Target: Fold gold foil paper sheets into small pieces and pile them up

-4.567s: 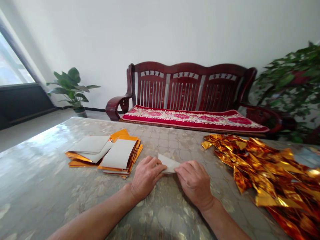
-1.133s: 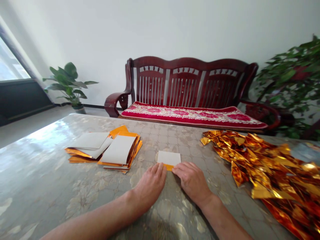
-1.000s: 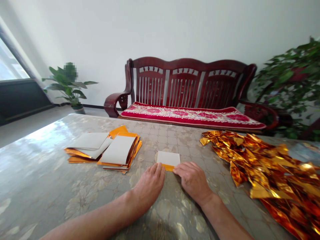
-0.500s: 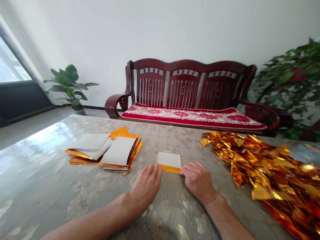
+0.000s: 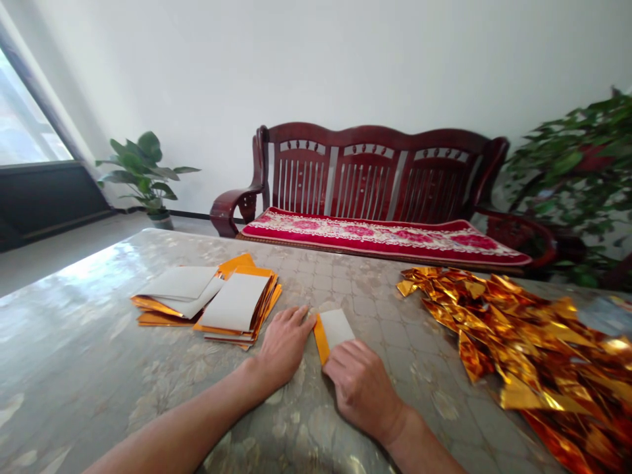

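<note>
Left hand (image 5: 286, 342): palm down, fingers extended and unclenched, the forefinger touching the far left corner of a folded paper (image 5: 336, 327). Right hand (image 5: 363, 388): fingers bent over the near end of the same paper; whether they pinch it cannot be told, the undersides being hidden. Folded paper: grey-white, lying slantwise between the hands on the worktop (image 5: 89, 355), with an orange strip (image 5: 320, 339) along its left edge. Left stack (image 5: 178, 283) and right stack (image 5: 237, 303): folded sheets, grey-white and orange, side by side to the left of the hands. Foil pile (image 5: 523, 336): crumpled, gold-orange, heaped at right, well apart from the folded paper. Far side: one dark red wooden bench (image 5: 365, 135), its seat bearing a red floral cover (image 5: 385, 237).
</note>
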The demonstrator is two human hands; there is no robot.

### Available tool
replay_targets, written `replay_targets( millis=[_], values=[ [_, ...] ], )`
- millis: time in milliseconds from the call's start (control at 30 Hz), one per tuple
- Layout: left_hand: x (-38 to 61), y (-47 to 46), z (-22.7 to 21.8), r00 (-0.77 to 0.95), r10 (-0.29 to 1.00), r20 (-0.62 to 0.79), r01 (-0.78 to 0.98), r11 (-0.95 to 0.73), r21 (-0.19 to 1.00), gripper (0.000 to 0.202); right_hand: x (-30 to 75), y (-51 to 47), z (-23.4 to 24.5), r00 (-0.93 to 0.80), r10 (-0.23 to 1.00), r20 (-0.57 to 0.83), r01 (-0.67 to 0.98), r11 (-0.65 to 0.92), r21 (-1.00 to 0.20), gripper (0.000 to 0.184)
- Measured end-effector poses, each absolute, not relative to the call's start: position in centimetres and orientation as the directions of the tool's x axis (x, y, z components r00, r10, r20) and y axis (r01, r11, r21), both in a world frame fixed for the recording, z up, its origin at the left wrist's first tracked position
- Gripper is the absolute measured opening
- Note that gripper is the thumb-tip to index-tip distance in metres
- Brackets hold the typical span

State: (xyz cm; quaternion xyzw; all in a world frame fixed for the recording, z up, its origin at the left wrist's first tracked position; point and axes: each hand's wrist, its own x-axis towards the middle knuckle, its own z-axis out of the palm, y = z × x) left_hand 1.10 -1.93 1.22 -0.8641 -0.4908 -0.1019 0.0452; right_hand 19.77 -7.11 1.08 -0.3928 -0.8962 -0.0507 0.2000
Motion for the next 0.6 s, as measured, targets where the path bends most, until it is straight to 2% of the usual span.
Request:
replay_targets(
  millis=[167,333,433,533,600],
  values=[
    [0.8,-1.2,1.3,0.464,0.846,0.262,0.853,-0.507,0.126,0.035,19.8,-7.1,1.4,-0.635,0.683,0.362,0.662,0.722,-0.202,0.019],
    [0.7,-1.1,1.4,0.439,0.853,0.283,0.832,-0.505,0.230,0.020,21.2,-6.3,1.1,-0.444,0.788,0.426,0.756,0.585,-0.295,0.020],
    [0.7,-1.1,1.4,0.419,0.862,0.284,0.841,-0.487,0.235,0.017,21.3,-6.0,1.0,-0.311,0.844,0.436,0.807,0.477,-0.348,0.019],
    [0.9,-1.2,1.3,0.407,0.867,0.289,0.852,-0.474,0.223,0.018,20.8,-5.8,0.9,-0.239,0.872,0.427,0.844,0.404,-0.353,0.006],
    [1.0,-1.2,1.2,0.398,0.869,0.294,0.857,-0.467,0.218,0.019,20.5,-5.7,0.7,-0.213,0.881,0.422,0.860,0.374,-0.347,0.011]
  ],
)
